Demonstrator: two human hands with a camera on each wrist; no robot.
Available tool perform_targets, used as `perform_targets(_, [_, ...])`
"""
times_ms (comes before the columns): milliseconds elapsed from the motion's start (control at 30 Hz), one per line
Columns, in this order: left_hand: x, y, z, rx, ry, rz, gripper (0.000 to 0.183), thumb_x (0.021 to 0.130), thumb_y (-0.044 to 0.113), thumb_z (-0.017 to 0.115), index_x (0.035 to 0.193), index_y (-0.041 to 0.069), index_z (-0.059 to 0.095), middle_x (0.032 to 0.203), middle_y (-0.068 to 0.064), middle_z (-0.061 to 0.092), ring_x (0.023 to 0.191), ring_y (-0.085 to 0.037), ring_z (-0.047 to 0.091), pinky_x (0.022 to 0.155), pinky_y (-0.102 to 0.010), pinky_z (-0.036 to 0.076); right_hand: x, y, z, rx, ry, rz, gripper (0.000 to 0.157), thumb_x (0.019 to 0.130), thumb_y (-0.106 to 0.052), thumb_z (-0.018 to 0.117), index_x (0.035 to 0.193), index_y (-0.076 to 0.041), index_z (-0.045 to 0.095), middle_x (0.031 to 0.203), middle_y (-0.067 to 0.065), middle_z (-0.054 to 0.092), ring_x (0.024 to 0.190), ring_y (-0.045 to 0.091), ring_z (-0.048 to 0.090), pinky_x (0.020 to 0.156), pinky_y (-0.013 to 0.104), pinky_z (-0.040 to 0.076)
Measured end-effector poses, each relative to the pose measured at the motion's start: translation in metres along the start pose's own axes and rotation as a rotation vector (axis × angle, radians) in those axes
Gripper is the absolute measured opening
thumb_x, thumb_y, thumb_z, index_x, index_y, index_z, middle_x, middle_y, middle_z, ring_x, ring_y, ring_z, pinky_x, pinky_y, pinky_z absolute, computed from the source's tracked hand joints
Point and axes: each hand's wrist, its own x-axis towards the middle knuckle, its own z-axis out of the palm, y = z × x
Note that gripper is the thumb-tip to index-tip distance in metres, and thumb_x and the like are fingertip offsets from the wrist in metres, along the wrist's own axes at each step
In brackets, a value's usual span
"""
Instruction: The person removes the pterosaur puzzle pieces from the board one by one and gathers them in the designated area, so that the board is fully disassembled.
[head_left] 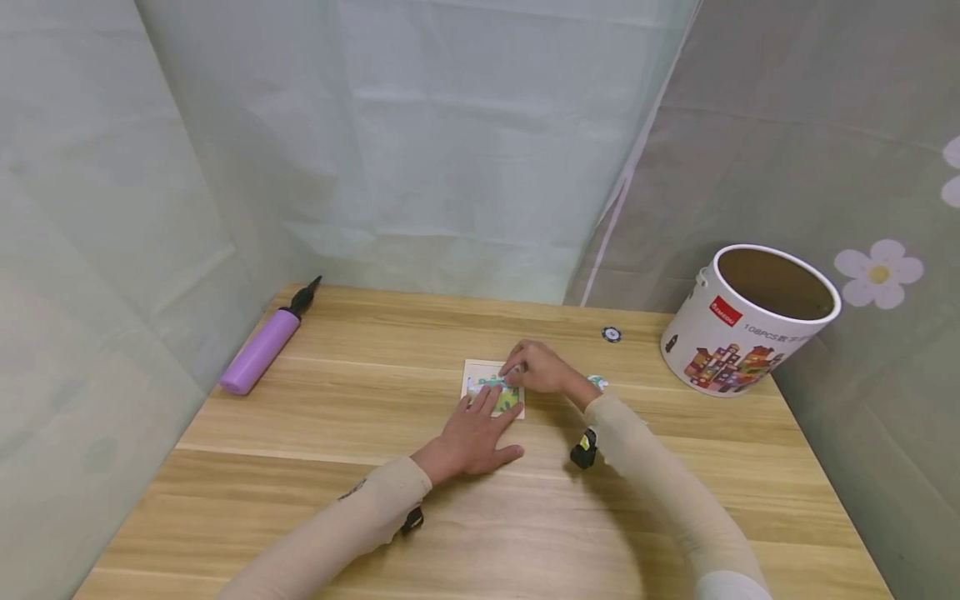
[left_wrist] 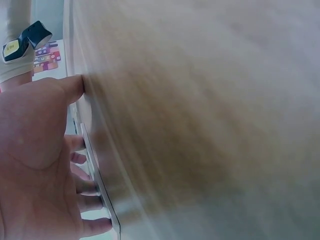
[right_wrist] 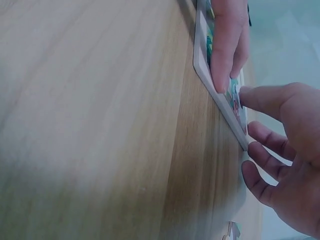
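Note:
A small square picture puzzle board (head_left: 472,368) with a pale rim and a green and blue picture lies on the table. My left hand (head_left: 474,435) rests on it with fingers spread and fairly straight, fingertips pressing on the picture and the thumb on the wood. At the board's upper right, my right hand (head_left: 542,368) pinches a small puzzle piece (head_left: 513,372) between thumb and forefinger, low over the picture. In the right wrist view, the other right fingers (right_wrist: 267,159) curl beside the board's edge. Fingers partly cover the picture.
Another small coloured piece (head_left: 597,382) lies right of the board, partly behind the right forearm. A round dark-and-white chip (head_left: 611,334) is farther back. A large white bucket (head_left: 705,333) stands at the right, and a purple hand pump (head_left: 262,350) lies at the left.

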Motion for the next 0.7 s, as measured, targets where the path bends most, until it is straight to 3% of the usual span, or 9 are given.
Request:
perform_targets(333, [-0.0004,0.0004,-0.0021,0.009,0.002,0.005,0.072,0.102,0.064,0.043,0.160,0.022,0.037,0.164,-0.024,0.028,0.151,-0.041,0.028,0.116,-0.061,0.031,-0.0002,-0.0043,0.0012,0.038,0.051,-0.009,0.009,0.091,-0.007,0.075,0.094,-0.013,0.081,0.104,0.004,0.072,0.098,0.020,0.063,0.087,0.039,0.052])
perform_targets(433, [-0.0008,0.0007,-0.0027,0.008,0.002,0.002,0.072,0.101,0.063,0.044,0.160,0.022,0.037,0.164,-0.024,0.027,0.152,-0.041,0.027,0.117,-0.060,0.031,-0.0003,-0.0039,0.0019,0.069,0.069,0.025,0.009,0.092,-0.005,0.074,0.093,-0.012,0.079,0.100,0.003,0.073,0.096,0.018,0.067,0.088,0.037,0.055])
perform_targets(700, [-0.0024,0.0015,-0.0055,-0.022,-0.004,-0.005,0.072,0.102,0.062,0.044,0.160,0.021,0.037,0.164,-0.025,0.026,0.152,-0.042,0.026,0.118,-0.060,0.029,-0.0055,-0.0006,-0.0069,0.173,0.120,0.112,0.014,0.093,-0.006,0.074,0.107,-0.008,0.075,0.100,0.006,0.075,0.093,0.021,0.071,0.087,0.038,0.058])
